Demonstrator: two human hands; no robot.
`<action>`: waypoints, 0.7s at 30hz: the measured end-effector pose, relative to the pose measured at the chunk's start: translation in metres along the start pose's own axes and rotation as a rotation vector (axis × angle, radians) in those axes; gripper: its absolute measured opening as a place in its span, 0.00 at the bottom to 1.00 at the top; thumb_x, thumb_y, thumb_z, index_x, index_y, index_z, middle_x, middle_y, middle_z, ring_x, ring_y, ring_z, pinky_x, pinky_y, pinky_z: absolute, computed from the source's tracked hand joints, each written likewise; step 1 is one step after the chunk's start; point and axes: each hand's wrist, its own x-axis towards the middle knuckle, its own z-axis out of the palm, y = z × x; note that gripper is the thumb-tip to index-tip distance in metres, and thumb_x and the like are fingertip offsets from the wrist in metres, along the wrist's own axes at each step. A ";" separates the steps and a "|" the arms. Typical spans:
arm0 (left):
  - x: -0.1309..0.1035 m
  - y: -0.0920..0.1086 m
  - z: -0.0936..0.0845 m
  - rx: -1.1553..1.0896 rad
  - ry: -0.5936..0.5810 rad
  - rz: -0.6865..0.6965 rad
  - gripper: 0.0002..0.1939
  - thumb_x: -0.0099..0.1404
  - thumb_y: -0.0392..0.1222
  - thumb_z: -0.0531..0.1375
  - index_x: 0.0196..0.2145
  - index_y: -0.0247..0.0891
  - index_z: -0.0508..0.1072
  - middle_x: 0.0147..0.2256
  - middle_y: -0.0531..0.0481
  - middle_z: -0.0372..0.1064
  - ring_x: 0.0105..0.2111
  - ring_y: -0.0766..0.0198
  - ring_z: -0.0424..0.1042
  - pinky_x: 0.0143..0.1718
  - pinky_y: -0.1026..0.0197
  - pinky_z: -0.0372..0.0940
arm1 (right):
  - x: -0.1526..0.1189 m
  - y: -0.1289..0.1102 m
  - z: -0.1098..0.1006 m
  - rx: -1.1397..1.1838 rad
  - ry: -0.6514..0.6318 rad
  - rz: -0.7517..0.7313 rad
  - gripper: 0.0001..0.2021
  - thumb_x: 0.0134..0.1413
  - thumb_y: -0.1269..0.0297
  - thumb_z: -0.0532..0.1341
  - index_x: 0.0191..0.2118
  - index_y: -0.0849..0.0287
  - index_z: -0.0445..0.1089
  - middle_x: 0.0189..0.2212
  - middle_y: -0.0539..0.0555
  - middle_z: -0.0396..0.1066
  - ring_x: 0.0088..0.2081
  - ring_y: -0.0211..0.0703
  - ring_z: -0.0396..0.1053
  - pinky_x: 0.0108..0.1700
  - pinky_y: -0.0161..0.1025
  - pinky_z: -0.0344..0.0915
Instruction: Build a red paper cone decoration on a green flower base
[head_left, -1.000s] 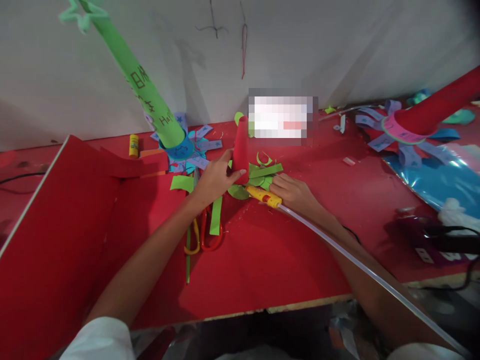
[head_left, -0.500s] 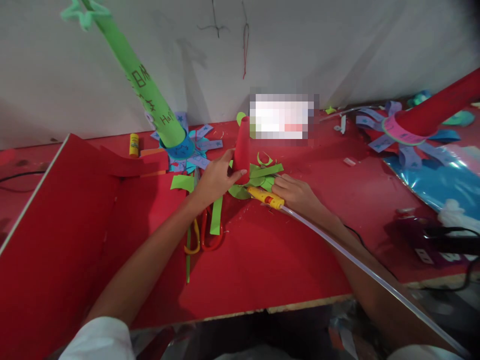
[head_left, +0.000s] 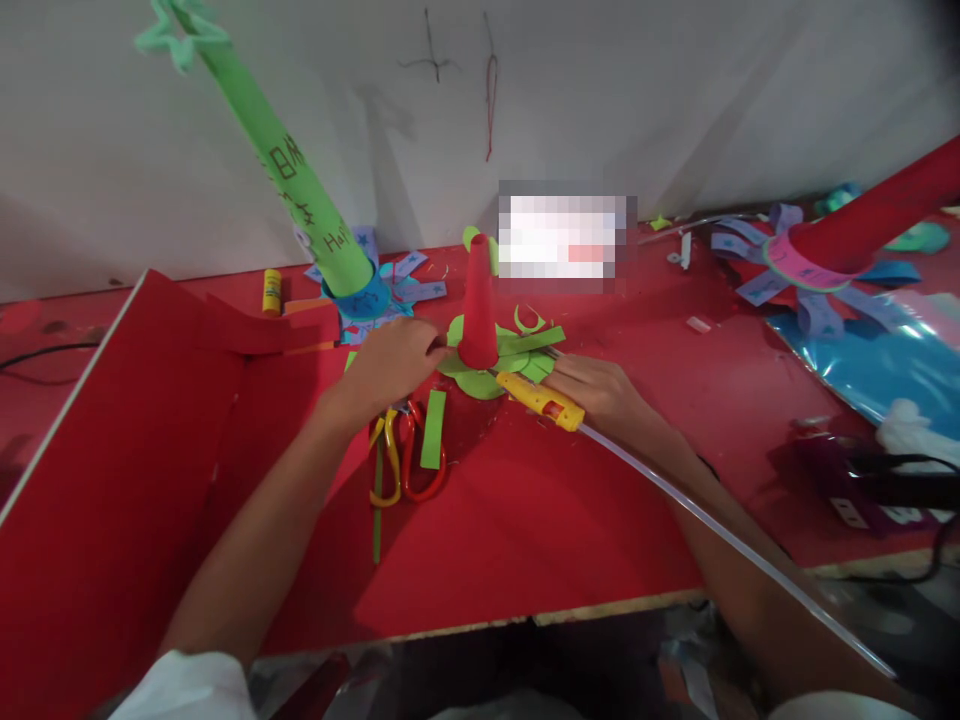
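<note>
A small red paper cone [head_left: 478, 310] stands upright on green petal-shaped paper [head_left: 480, 383]. My left hand [head_left: 394, 365] is just left of the cone, its fingers curled near the petals' left edge; what they pinch, if anything, is hidden. My right hand [head_left: 600, 390] grips a yellow glue gun [head_left: 540, 400], whose nozzle points at the base of the cone. A long clear glue stick [head_left: 720, 538] sticks out of the gun's rear. Scissors with a red and a yellow handle [head_left: 424, 490] lie below my left hand, beside a green paper strip [head_left: 433, 430].
A tall green paper tube [head_left: 300, 185] leans at the back left near a yellow glue stick [head_left: 272, 292]. Red board [head_left: 112, 450] rises at left. At right are a red tube [head_left: 885, 215], blue plastic [head_left: 862, 370] and a dark purple box [head_left: 832, 480]. A blurred patch is at the back.
My left hand has let go of the red cone and moved left, and the cone stands slightly further left. The glue gun has shifted slightly right with my right hand.
</note>
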 end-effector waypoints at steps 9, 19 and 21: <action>-0.034 0.023 0.002 0.272 -0.213 0.133 0.06 0.67 0.40 0.63 0.32 0.38 0.75 0.33 0.41 0.77 0.36 0.45 0.78 0.37 0.52 0.64 | -0.003 0.006 -0.003 0.023 -0.101 0.064 0.11 0.72 0.63 0.57 0.36 0.56 0.70 0.26 0.49 0.72 0.28 0.40 0.64 0.37 0.42 0.53; -0.039 0.029 0.006 0.203 -0.176 0.124 0.11 0.74 0.36 0.51 0.40 0.39 0.73 0.40 0.40 0.76 0.38 0.49 0.76 0.35 0.55 0.61 | -0.035 0.011 -0.015 -0.181 -0.067 0.382 0.07 0.59 0.75 0.57 0.38 0.55 0.68 0.33 0.54 0.77 0.33 0.47 0.70 0.42 0.46 0.52; -0.041 0.030 0.010 0.195 -0.143 0.011 0.11 0.77 0.41 0.49 0.44 0.40 0.71 0.35 0.42 0.76 0.32 0.50 0.75 0.31 0.56 0.59 | -0.044 0.020 -0.021 -0.207 -0.041 0.507 0.06 0.59 0.74 0.58 0.37 0.55 0.66 0.32 0.54 0.76 0.30 0.47 0.68 0.38 0.45 0.50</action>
